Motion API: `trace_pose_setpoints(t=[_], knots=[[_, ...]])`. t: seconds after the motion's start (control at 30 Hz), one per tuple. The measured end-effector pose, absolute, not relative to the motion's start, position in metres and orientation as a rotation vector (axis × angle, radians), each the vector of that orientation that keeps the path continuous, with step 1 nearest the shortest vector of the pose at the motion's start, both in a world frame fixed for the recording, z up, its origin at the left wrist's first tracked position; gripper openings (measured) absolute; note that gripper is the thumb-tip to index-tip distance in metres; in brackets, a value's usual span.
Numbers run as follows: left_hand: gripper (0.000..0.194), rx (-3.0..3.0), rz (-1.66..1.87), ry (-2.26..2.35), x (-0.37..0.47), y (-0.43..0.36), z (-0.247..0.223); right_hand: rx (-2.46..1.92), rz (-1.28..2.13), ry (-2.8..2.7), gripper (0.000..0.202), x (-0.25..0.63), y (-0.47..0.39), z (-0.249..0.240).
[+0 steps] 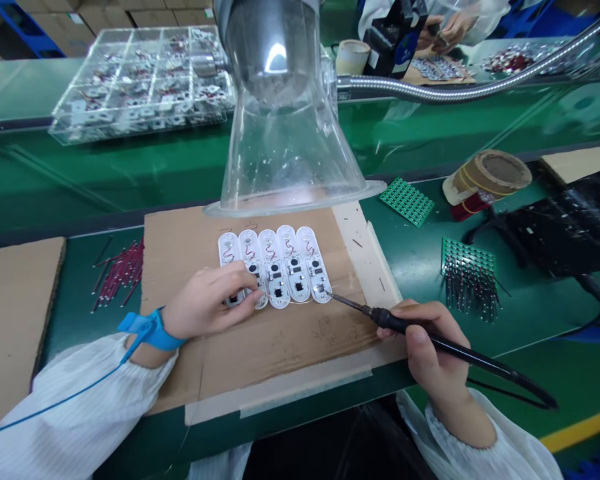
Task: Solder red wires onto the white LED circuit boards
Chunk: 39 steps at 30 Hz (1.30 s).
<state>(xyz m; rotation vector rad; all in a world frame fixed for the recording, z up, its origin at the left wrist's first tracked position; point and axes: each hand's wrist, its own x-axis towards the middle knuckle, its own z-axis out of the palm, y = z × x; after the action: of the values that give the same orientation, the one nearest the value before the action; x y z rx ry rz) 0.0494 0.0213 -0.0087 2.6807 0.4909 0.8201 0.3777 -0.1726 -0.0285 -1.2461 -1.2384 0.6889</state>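
Note:
Several white oval circuit boards point(296, 267) lie side by side in a row on a cardboard sheet point(290, 340), each with short red wires and dark chips. My right hand point(430, 347) is closed around a soldering iron point(395, 321); its tip is at the lower end of the rightmost board. My left hand point(220, 300), with a blue wrist strap point(163, 330), rests over the leftmost boards and hides part of them. Its fingers pinch a thin solder wire point(300, 302), which runs along the boards' lower ends toward the iron tip.
A clear fume hood point(290, 153) hangs above the boards. Left lie dark red wire pieces point(123, 273); right are green boards point(407, 201), one bearing components, and a round container point(487, 177). Behind stands a divided tray point(145, 80). Another person's hands point(450, 33) work across the bench.

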Motion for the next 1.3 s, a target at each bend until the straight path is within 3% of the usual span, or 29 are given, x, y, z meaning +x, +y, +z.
trace_pose_setpoints(t=[1.3], knots=[[0.011, 2.573, 0.857, 0.510, 0.053, 0.025, -0.007, -1.299, 0.548, -1.058, 0.014, 0.351, -0.164, -0.033]])
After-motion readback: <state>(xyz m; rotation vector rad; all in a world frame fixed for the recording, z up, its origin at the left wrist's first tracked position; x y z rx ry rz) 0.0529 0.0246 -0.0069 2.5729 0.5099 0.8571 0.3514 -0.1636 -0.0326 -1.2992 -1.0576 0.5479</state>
